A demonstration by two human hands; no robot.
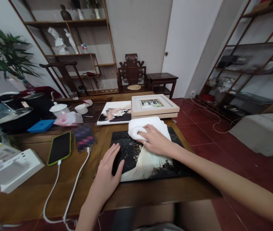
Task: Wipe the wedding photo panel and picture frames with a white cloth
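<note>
A dark photo panel showing a pale dress lies flat near the table's front edge. On its far part rests a folded white towel. My right hand grips the towel's near left corner, with the fingers closed on the cloth and pressed toward the panel. At the panel's left edge lies my left hand, fingers stretched out and thumb apart, holding nothing. The towel and my right forearm hide parts of the panel.
Beyond the towel stand stacked wooden picture frames and a white-edged photo panel. A phone on a white cable, a power strip, a blue box and a white teapot occupy the left side.
</note>
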